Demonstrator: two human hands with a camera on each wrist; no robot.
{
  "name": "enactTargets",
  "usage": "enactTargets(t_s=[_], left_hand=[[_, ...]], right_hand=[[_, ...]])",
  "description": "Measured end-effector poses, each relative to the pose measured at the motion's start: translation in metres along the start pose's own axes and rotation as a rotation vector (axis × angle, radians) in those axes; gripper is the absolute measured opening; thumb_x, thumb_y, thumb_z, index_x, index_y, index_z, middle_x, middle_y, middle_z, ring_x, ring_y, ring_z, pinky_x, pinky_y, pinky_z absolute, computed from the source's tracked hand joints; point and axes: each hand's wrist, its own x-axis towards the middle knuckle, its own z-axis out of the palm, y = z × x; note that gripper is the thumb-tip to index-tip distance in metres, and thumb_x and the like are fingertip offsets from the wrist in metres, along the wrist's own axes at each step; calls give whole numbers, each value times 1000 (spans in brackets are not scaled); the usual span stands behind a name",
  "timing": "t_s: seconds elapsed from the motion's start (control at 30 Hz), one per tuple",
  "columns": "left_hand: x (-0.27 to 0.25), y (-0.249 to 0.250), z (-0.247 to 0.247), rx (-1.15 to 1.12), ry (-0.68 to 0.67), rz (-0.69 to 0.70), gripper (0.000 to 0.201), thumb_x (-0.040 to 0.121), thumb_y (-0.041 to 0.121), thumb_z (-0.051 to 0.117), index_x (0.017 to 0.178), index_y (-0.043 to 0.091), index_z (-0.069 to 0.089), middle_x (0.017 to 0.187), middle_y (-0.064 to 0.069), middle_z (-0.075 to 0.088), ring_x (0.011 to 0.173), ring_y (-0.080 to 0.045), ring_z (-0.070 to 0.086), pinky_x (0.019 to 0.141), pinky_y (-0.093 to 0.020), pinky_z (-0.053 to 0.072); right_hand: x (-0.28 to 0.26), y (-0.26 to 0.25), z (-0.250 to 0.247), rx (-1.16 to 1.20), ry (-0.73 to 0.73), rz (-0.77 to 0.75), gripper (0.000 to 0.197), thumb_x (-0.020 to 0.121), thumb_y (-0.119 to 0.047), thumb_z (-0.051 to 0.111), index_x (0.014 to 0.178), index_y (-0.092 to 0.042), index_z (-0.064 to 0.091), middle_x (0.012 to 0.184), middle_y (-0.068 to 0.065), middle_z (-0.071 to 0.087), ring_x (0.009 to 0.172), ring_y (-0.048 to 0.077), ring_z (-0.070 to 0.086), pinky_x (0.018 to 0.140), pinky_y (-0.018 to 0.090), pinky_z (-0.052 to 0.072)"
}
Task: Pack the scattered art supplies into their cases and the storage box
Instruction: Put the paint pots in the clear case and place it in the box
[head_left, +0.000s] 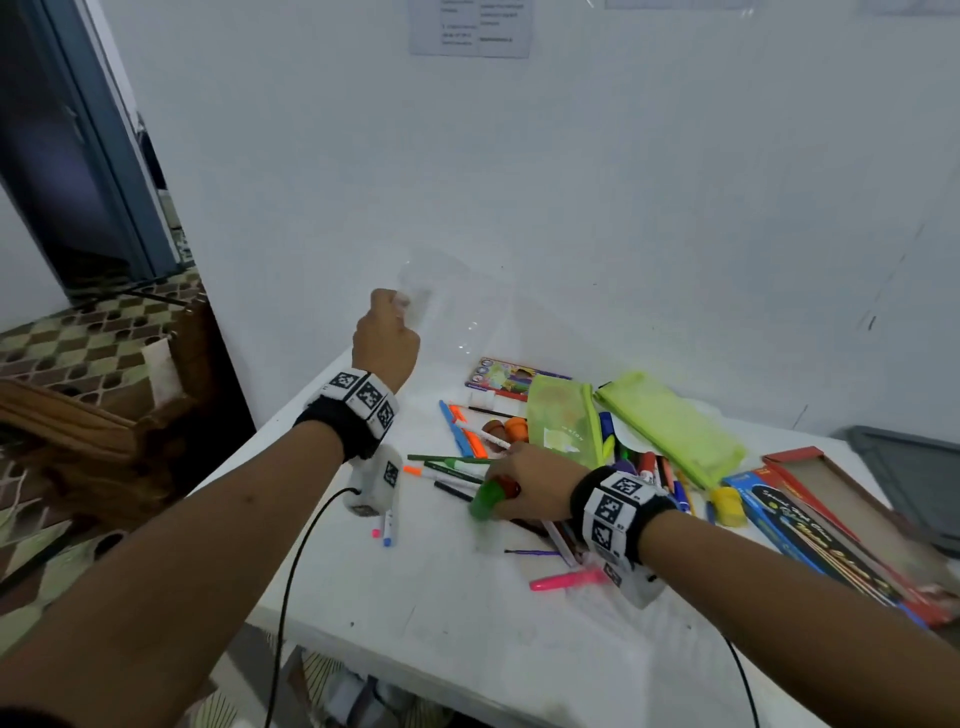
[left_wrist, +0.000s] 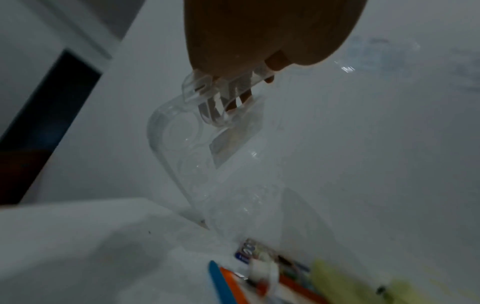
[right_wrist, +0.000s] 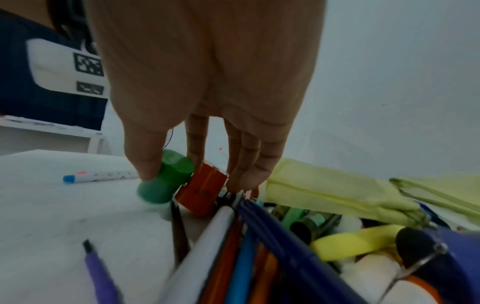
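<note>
While your left hand (head_left: 385, 338) is raised near the wall, its grip is closed on the handle of the clear storage box (left_wrist: 182, 144), which hangs tilted with its low end at the back of the white bench (head_left: 441, 613). Your right hand (head_left: 524, 480) is down among the scattered pens (head_left: 457, 470). Its thumb and fingers pinch a green paint pot (right_wrist: 166, 181) and a red paint pot (right_wrist: 201, 192) together, just beside the green pencil cases (head_left: 670, 423).
</note>
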Motion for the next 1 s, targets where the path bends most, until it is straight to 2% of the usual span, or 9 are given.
enactTargets(t_s=[0.07, 0.13, 0.27, 0.4, 0.53, 0.7, 0.8, 0.9, 1.0], left_hand=[[4, -2, -1, -168, 74, -93, 25, 97, 4, 34, 112, 3, 54, 112, -11, 61, 102, -31, 59, 82, -30, 44], [7, -5, -2, -363, 110, -194, 23, 100, 14, 32, 101, 14, 55, 111, -6, 64, 97, -30, 65, 83, -40, 53], [2, 1, -7, -678, 142, -397, 26, 99, 11, 29, 90, 22, 51, 106, -8, 68, 78, -25, 68, 63, -33, 49], [-3, 7, -3, -920, 126, -573, 20, 102, 22, 33, 96, 17, 52, 100, -8, 71, 76, -27, 70, 64, -33, 50], [-14, 11, 5, -1113, 4, -707, 16, 95, 17, 35, 99, 16, 50, 99, -9, 70, 82, -32, 70, 64, -33, 46], [-28, 17, 24, -1235, -277, -817, 16, 98, 20, 39, 90, 19, 53, 98, -7, 69, 83, -31, 69, 77, -39, 50], [-40, 23, 33, -1277, -431, -820, 19, 97, 19, 41, 83, 20, 53, 96, -8, 66, 85, -29, 65, 80, -39, 48], [-54, 28, 36, -1293, -524, -824, 20, 95, 15, 45, 83, 16, 62, 104, -13, 66, 95, -32, 61, 80, -44, 52], [-64, 28, 39, -1242, -577, -844, 30, 95, 22, 46, 79, 10, 68, 105, -17, 66, 94, -34, 63, 85, -48, 51]], right_hand=[[3, 0, 1, 0, 9, 11, 40, 86, -46, 65, 117, -22, 63, 107, 6, 53, 93, 26, 56, 75, 33, 49], [4, -2, 4, -22, 3, 1, 43, 87, -43, 65, 123, -21, 60, 112, 8, 53, 97, 27, 57, 73, 30, 45], [5, -4, 1, 32, 14, 6, 54, 84, -42, 68, 132, -20, 54, 124, 9, 51, 108, 27, 54, 88, 38, 48], [3, 14, -19, 233, 224, 120, 32, 83, -42, 64, 105, -18, 64, 103, 4, 63, 91, 24, 59, 82, 40, 51], [-14, 39, -52, 895, 543, 417, 21, 95, -23, 58, 103, -4, 62, 98, 14, 64, 79, 25, 63, 73, 37, 52], [-40, 61, -65, 1786, 557, 450, 38, 90, -36, 68, 108, -5, 53, 111, 22, 61, 93, 38, 69, 76, 44, 59], [-52, 67, -62, 1948, 707, 382, 23, 96, -16, 60, 109, 2, 55, 119, 26, 62, 85, 34, 71, 69, 39, 61], [-67, 73, -62, 1897, 832, 432, 9, 97, 1, 51, 89, 2, 55, 100, 26, 64, 79, 32, 71, 70, 39, 62], [-85, 82, -61, 1873, 835, 464, 6, 96, 4, 50, 101, 5, 53, 101, 29, 63, 86, 36, 68, 65, 38, 62]])
